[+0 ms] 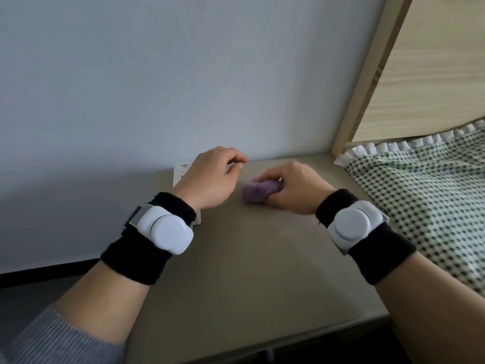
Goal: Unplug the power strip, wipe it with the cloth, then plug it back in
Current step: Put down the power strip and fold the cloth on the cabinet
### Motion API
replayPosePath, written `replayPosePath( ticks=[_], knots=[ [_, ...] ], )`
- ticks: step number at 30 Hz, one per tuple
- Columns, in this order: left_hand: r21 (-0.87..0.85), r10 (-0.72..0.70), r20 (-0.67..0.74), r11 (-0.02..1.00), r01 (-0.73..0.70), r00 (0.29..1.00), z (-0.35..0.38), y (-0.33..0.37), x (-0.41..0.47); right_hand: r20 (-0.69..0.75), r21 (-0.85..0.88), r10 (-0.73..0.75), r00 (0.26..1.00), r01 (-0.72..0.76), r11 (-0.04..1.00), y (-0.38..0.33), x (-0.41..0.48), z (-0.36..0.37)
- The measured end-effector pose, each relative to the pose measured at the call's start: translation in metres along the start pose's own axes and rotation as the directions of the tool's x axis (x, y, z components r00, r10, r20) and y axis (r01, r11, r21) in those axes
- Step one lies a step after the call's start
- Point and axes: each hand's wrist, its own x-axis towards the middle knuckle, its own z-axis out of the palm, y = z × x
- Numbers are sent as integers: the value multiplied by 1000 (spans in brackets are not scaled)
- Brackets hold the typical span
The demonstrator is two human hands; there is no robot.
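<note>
My right hand grips the cloth. The fingers are curled round one end of it and the purple wad sticks out to the left of my knuckles. The cloth is bunched up and sits low on the table, though I cannot tell whether it presses on the top.

My left hand is just left of the cloth and apart from it. Its fingers are loosely curled, with the thumb and forefinger tips close together, and I see nothing held between them.

The strip is white and lies at the back left of the table, close to the wall. My left hand and wrist cover most of it. One end, with a small printed label, shows beyond the hand, and a sliver of white shows by the wrist. I cannot tell whether the hand touches it, or whether it is plugged in.

Each wrist has a black band with a white round device on top, one on the left and one on the right. A grey ribbed sleeve is pushed up my left forearm.

To the right of the table lies a green and white checked cover with a frilled white edge. A pale wooden board rises behind it.
</note>
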Motion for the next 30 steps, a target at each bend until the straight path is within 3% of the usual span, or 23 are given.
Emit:
replayPosePath(
  ticks=[4,8,12,14,16,19,22,24,26,27,30],
  knots=[
    [-64,15,31,998,-13,999,3,7,-1,284,171,-67,956,19,985,4,-12,-12],
    [-232,-57,110,969,82,992,1,14,-3,124,614,-19,992,-61,787,12,-17,-15],
    [-513,-117,251,826,234,961,-4,18,-8,148,779,79,986,-166,605,14,-16,-10],
    [-510,-88,270,832,220,959,-7,17,-10,151,836,104,983,-183,518,12,-15,-8],
    [-397,-45,280,904,158,959,-9,14,-11,146,872,122,982,-186,452,9,-13,-4],
    [-320,28,278,945,65,960,-13,11,-12,122,864,108,987,-159,478,6,-10,2],
    [-296,70,251,955,8,965,-13,10,-12,184,880,-14,983,-158,448,6,-10,1],
    [-291,32,204,956,30,978,-12,9,-12,224,804,-40,974,-161,573,9,-11,-4],
    [-279,-39,138,957,76,990,-11,9,-11,150,635,-8,989,-90,767,10,-11,-4],
    [-273,-70,112,957,99,991,-11,9,-11,72,585,-4,997,-39,810,10,-9,-4],
    [-279,-109,96,951,132,989,-14,9,-11,-65,650,64,996,-7,760,8,-5,-3]
  ],
)
